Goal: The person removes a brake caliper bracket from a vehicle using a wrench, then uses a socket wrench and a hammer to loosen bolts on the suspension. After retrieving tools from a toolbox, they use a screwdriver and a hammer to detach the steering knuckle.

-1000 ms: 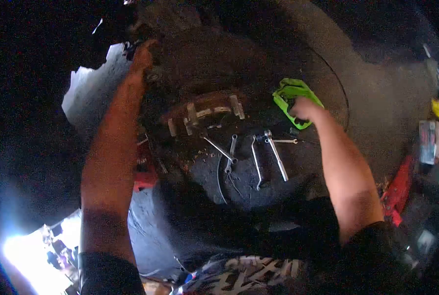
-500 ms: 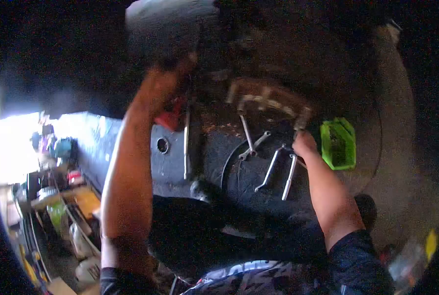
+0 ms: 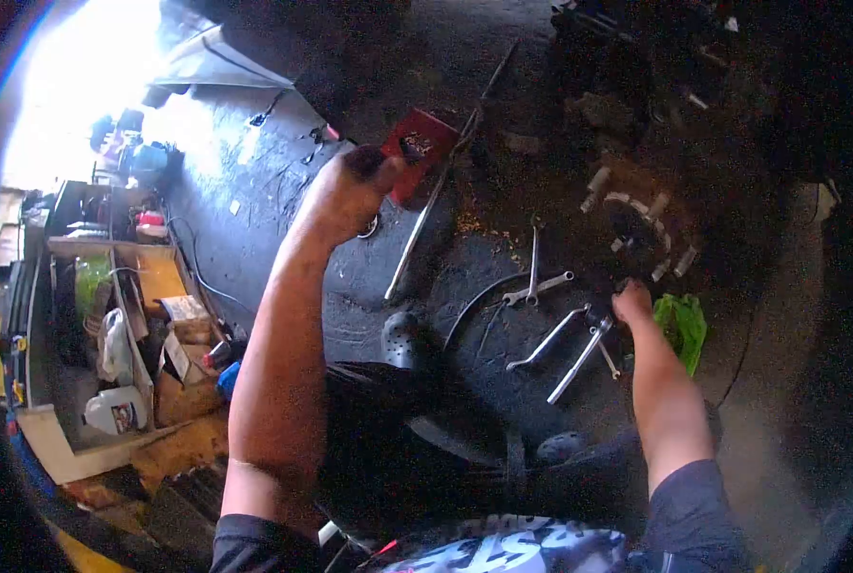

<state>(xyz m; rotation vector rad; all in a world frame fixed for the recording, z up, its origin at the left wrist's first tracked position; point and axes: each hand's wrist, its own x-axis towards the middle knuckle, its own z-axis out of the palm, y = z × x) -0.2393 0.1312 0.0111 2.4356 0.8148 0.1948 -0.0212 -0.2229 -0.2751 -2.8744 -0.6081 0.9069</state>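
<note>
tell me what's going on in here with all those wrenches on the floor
A person is reaching out over a dark, littered floor. Their left hand is by a red object; its grip is unclear. The right hand is near a worn curved metal part and a green item; whether it holds anything is unclear too. Two crossed wrenches lie between the hands.
</note>
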